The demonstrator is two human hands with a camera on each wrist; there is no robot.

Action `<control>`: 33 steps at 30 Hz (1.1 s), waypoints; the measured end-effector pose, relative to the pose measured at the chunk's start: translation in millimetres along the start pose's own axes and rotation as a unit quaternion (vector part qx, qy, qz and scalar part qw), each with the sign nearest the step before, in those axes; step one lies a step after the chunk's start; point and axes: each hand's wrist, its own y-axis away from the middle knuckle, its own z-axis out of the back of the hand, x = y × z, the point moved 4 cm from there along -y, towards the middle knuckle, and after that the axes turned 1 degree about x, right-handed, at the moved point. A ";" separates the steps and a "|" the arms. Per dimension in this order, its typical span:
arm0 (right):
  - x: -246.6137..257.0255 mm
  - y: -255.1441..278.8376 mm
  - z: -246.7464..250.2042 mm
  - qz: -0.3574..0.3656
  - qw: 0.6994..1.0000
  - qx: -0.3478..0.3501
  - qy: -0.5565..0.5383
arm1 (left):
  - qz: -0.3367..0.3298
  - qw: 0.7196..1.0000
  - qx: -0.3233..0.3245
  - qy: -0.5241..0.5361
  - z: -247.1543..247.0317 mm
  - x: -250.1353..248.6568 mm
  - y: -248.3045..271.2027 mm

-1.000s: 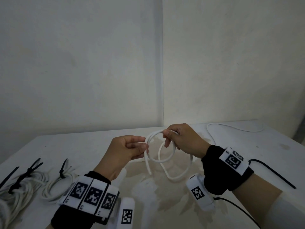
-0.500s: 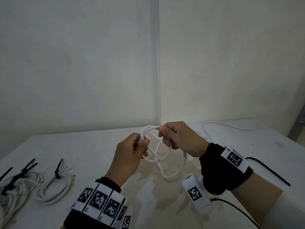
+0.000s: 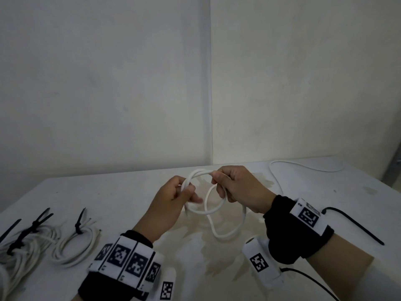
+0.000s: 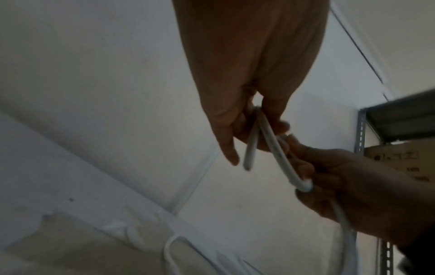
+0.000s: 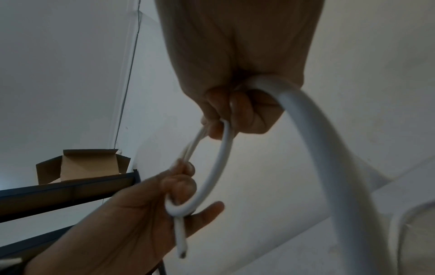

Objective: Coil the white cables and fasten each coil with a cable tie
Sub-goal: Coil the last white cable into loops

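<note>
Both hands hold a white cable (image 3: 217,210) in loops above the table. My left hand (image 3: 173,198) pinches the left side of the loops between thumb and fingers, with the cable's cut end (image 5: 181,254) sticking out below it. My right hand (image 3: 236,187) grips the top of the loops in curled fingers. The white cable (image 4: 275,147) runs between the two hands in the left wrist view. A lower loop hangs down to the table, and the rest of the cable trails away to the back right (image 3: 303,166). A loose black cable tie (image 3: 355,227) lies behind my right wrist.
Two finished coils (image 3: 73,244) with black ties lie at the table's left, the larger one (image 3: 19,248) at the edge. The stained white table (image 3: 108,203) meets bare walls behind. A metal shelf (image 5: 70,186) with a cardboard box (image 5: 80,165) shows in the right wrist view.
My left hand has risen and closed in on the right, taking hold of the loops' left side. The loops have drawn together between the hands.
</note>
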 end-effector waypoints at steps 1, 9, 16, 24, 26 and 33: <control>0.3 -0.9 0.7 0.003 1.000 -0.009 0.004 | 0.025 0.998 0.012 0.052 -2.2 -0.5 1.3; -3.0 -1.9 9.5 0.002 0.999 -0.052 0.009 | 0.082 0.993 0.053 0.066 -0.4 -3.2 -1.9; -5.2 -4.1 12.0 0.003 0.994 -0.101 -0.031 | 0.125 0.982 0.059 0.126 -0.1 -11.9 -0.8; -1.3 -5.7 6.4 0.003 0.993 -0.093 -0.069 | 0.115 0.932 -0.018 0.344 -4.4 -21.8 0.7; -1.5 -4.6 3.2 0.003 0.994 -0.082 -0.066 | 0.109 0.912 -0.033 0.394 -7.2 -23.9 -1.5; -5.0 -2.9 3.0 -0.004 0.993 -0.091 -0.071 | 0.108 0.931 -0.029 0.348 -13.8 -20.4 -7.0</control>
